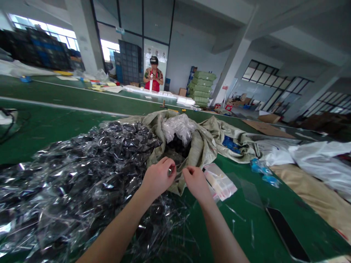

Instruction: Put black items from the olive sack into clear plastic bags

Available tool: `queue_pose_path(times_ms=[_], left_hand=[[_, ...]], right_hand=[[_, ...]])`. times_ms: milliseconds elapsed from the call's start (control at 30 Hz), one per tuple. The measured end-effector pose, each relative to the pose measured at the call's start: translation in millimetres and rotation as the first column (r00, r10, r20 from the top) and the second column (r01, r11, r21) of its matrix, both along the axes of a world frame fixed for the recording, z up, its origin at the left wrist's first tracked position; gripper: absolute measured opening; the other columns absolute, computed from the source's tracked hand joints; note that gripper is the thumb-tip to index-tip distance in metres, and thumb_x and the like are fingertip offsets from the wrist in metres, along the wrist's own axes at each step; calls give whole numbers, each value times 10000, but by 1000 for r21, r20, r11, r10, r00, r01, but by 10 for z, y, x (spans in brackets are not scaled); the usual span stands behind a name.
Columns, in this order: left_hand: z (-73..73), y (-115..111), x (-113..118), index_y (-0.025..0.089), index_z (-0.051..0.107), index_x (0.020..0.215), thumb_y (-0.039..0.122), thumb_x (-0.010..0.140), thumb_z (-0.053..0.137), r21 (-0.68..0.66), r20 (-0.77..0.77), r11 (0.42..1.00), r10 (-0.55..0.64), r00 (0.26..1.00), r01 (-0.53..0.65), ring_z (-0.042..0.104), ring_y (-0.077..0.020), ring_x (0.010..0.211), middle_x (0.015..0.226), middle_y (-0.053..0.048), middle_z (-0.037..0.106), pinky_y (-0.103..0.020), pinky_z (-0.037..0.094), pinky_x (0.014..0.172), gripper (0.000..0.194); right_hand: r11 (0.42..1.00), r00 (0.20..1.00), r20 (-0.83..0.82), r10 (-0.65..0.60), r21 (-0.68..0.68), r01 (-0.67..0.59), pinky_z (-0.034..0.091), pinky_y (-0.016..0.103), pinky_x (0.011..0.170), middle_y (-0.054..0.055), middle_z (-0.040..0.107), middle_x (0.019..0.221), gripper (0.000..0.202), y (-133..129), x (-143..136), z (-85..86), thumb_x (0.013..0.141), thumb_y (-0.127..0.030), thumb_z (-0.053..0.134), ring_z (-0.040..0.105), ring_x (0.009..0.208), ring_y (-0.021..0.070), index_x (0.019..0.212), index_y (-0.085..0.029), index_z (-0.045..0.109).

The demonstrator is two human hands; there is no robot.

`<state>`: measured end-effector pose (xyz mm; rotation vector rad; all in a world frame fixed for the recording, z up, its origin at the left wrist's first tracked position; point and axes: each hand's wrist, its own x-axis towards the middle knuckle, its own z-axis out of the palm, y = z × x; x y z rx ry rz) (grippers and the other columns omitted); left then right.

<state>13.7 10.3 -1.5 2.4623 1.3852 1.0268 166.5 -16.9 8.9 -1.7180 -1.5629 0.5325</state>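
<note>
My left hand (159,175) is closed in a pinch in front of the open mouth of a woven sack (201,148). A small shiny bit shows between its fingers, too small to name. Close beside it, my right hand (196,182) is also pinched, and its fingertips hide what they hold. Dark pieces and a crumpled clear plastic liner (179,126) show in the sack's mouth. Left of my hands spreads a large heap of clear plastic packets (90,175) with dark items inside. A stack of flat clear bags (220,182) lies just right of my right hand.
A phone (286,232) lies on the green table (246,223) at the right. Blue wrapped pieces (264,171) and a second woven sack (238,140) are beyond it. Across the tables stands another person (153,76), near stacked green sacks (202,87).
</note>
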Motion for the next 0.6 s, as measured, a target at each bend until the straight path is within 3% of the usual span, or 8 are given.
queue_pose_path(times_ms=[200,300,400,600], left_hand=[[101,-116,-60,207,561,819,205,874,504,127,65,992,8,998,-17,622,-131,665,797,-9,635,-232,452,565,79],[140,-222,-79,228,547,833,210,865,513,220,106,973,43,993,-66,602,-122,575,763,-2,634,-236,451,484,50],[199,-343,-100,252,535,899,207,863,535,270,163,956,70,984,-113,623,-125,598,801,-6,653,-236,506,507,58],[319,-505,-105,285,550,933,193,854,549,204,186,967,114,976,-152,644,-139,623,799,-5,671,-245,547,513,121]], right_hand=[[998,998,-47,41,46,-39,239,263,497,-38,380,489,288,-117,-42,171,758,-300,448,364,505,112,498,-220,351],[997,993,-103,60,43,-56,250,259,476,-34,387,481,303,-194,-64,181,779,-311,455,377,492,112,509,-224,350],[994,980,-168,108,14,-107,266,263,443,-25,406,463,329,-254,-95,180,804,-337,460,392,467,120,508,-233,364],[981,948,-262,180,-17,-191,263,282,384,-13,383,428,374,-329,-106,310,801,-379,513,371,398,132,482,-259,358]])
